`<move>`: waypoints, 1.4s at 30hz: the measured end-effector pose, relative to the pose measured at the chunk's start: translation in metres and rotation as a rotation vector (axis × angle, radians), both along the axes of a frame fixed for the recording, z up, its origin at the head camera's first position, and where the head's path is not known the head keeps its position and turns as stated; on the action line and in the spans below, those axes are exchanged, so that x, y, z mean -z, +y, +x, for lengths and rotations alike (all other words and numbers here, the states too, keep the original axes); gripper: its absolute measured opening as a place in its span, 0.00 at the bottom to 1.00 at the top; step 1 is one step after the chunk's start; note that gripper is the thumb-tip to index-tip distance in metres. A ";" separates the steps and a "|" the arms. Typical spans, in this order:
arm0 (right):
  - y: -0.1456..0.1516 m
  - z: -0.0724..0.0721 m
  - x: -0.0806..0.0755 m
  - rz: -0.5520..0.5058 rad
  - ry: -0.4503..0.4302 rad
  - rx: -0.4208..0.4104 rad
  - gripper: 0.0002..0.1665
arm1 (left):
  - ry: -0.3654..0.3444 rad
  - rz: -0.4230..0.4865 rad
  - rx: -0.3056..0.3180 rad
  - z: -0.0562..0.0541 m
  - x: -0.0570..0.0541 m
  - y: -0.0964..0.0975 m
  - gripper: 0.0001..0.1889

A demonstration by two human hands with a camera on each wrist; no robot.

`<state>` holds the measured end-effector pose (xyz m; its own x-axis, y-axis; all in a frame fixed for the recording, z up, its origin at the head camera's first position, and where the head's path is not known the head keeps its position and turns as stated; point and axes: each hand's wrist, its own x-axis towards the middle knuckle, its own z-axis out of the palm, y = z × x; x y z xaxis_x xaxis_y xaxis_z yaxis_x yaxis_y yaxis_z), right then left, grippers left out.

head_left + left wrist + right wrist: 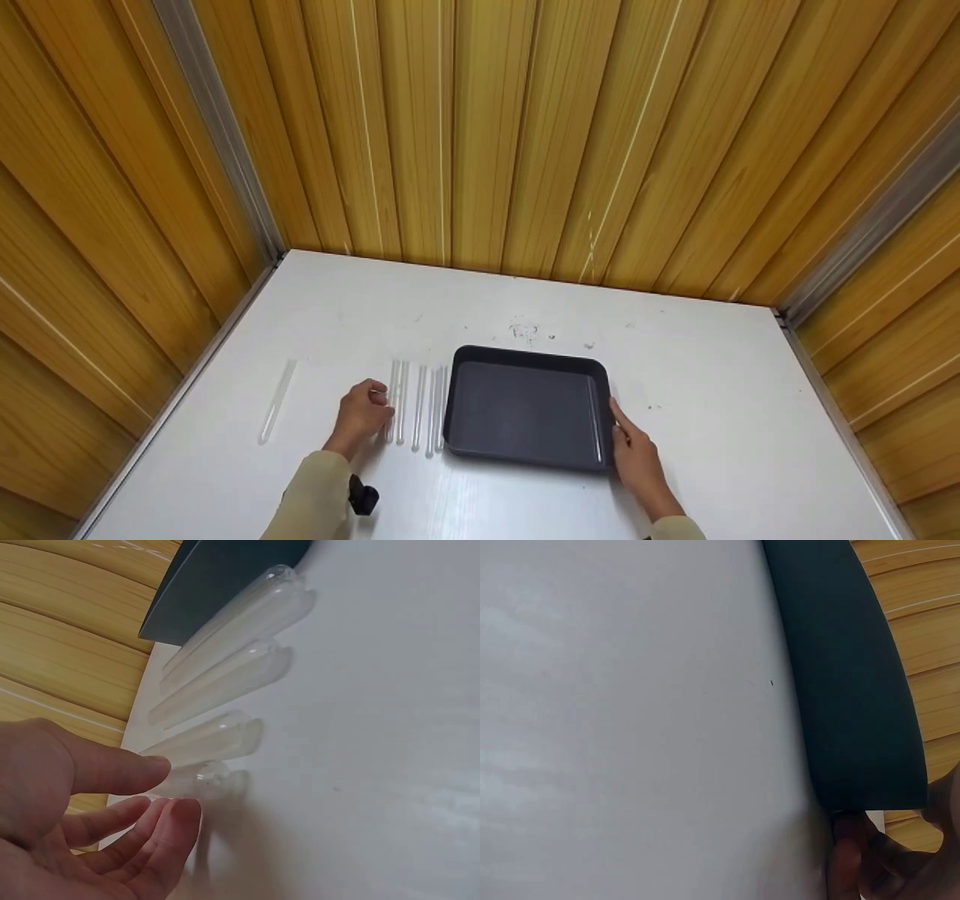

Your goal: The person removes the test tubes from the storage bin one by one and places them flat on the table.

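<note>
Several clear glass test tubes [418, 409] with rounded ends lie side by side on the white table. My left hand [363, 414] is at the leftmost tube of this row, its thumb on one side and fingertips on the other. In the left wrist view that tube's rounded end [213, 775] shows past the pinching fingertips; the rest is hidden by the hand. A dark rectangular baking tray [529, 416] stands right of the tubes, nothing in it. My right hand [637, 463] grips its right side, with fingers [845, 866] curled low by the tray wall.
Another test tube [277, 403] lies apart, toward the table's left side. Wood-patterned panels [480, 135] wall the white table [750, 420] at the back and on both sides. Small dark marks [523, 331] dot the tabletop behind the tray.
</note>
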<state>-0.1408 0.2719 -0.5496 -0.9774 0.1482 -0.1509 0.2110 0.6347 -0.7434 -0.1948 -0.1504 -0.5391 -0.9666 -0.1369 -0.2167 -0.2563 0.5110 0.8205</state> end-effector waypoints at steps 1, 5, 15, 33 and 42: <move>0.000 0.000 0.000 0.003 0.002 0.001 0.30 | 0.000 -0.008 0.001 0.000 0.000 0.000 0.20; 0.000 0.000 -0.001 0.008 0.017 0.004 0.30 | -0.002 -0.024 0.012 0.000 -0.001 0.001 0.20; 0.000 0.000 -0.001 -0.003 -0.004 0.003 0.30 | 0.046 -0.015 0.024 0.001 -0.008 0.007 0.19; 0.001 -0.001 0.001 -0.004 -0.036 0.005 0.30 | 0.121 0.149 0.113 0.008 -0.036 0.037 0.18; 0.002 -0.002 0.002 0.007 -0.026 0.013 0.30 | 0.118 0.255 0.145 0.006 -0.041 0.053 0.18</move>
